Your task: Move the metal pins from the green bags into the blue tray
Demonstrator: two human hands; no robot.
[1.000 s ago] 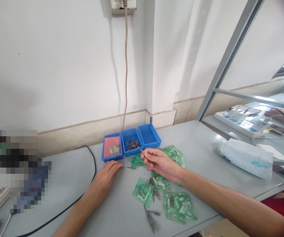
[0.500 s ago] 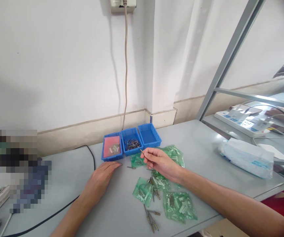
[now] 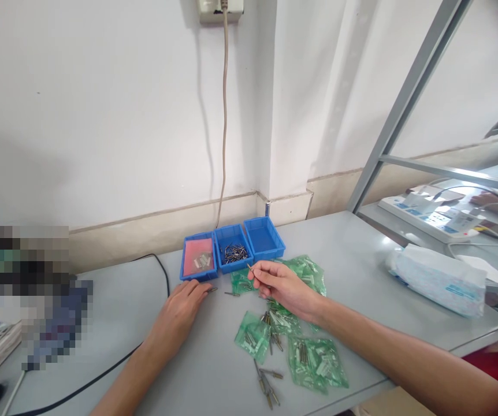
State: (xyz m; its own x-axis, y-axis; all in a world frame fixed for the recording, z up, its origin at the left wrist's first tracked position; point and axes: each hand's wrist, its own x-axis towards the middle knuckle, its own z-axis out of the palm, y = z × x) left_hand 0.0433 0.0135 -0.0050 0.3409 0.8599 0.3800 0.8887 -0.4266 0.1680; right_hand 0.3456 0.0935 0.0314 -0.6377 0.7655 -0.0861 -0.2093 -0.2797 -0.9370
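My right hand (image 3: 286, 289) pinches a small, thin metal bit (image 3: 250, 267) between thumb and fingertips, just in front of the blue trays. Low on the tabletop rests my left hand (image 3: 182, 306), fingers bent and slightly apart. Another small metal bit (image 3: 213, 289) lies at its fingertips. A third loose bit (image 3: 232, 294) is on the table between the hands. Green plastic bags (image 3: 252, 336) of metal pieces lie under and around my right hand. Closer to me is a small pile of shanked bits (image 3: 268, 387). The middle blue tray (image 3: 233, 267) contains many dark metal pieces.
The left blue tray (image 3: 199, 276) holds pink material and a clear bag. A third blue tray (image 3: 264, 234) stands to the right. A black cable (image 3: 101, 372) crosses the left side. A white-blue plastic pack (image 3: 439, 280) lies beside the metal frame (image 3: 405, 104) at right.
My left fingertips have drawn back slightly to the left, so more of the bit beside them shows. My right hand keeps its pinch. The whole view has shifted slightly.
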